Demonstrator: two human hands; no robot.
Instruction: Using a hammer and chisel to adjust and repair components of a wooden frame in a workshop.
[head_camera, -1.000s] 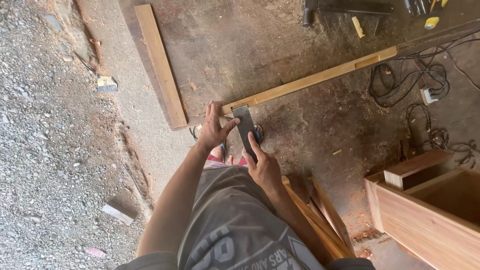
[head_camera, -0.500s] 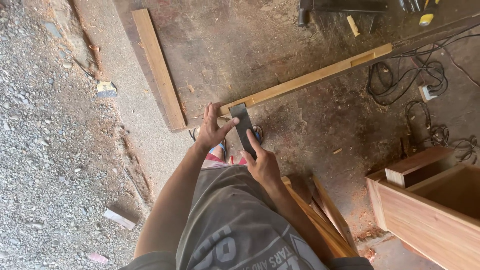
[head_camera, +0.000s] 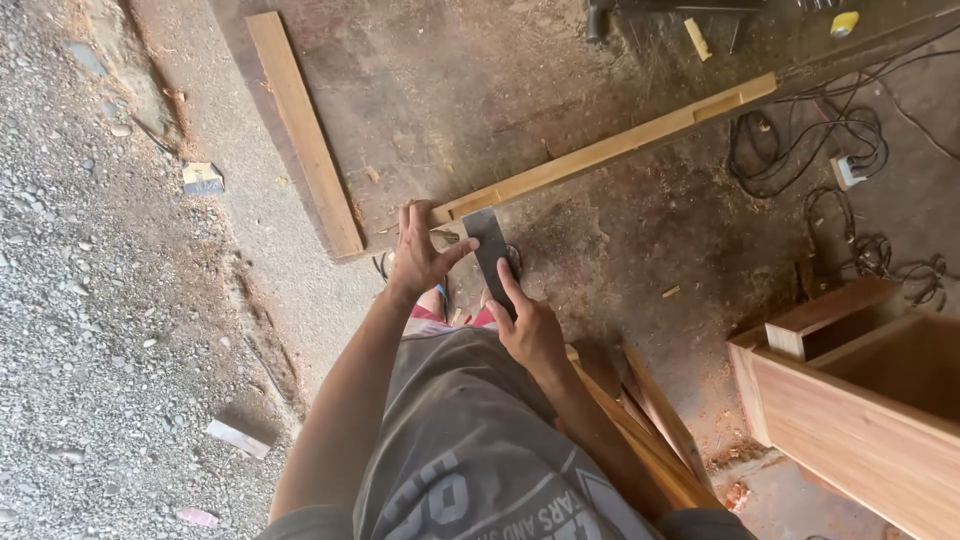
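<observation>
Left hand (head_camera: 420, 255) presses batten (head_camera: 600, 150) end; right hand (head_camera: 530, 330) grips flat metal blade (head_camera: 490, 245).

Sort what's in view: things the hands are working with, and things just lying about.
In hand: left hand on the long wooden strip; right hand holding the flat metal blade against its end.

Lying about: wide plank, wooden box, cables, yellow tool.

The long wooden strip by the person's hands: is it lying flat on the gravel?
No, the long wooden strip lies on the dark concrete floor, while the gravel is off to the side.
</observation>
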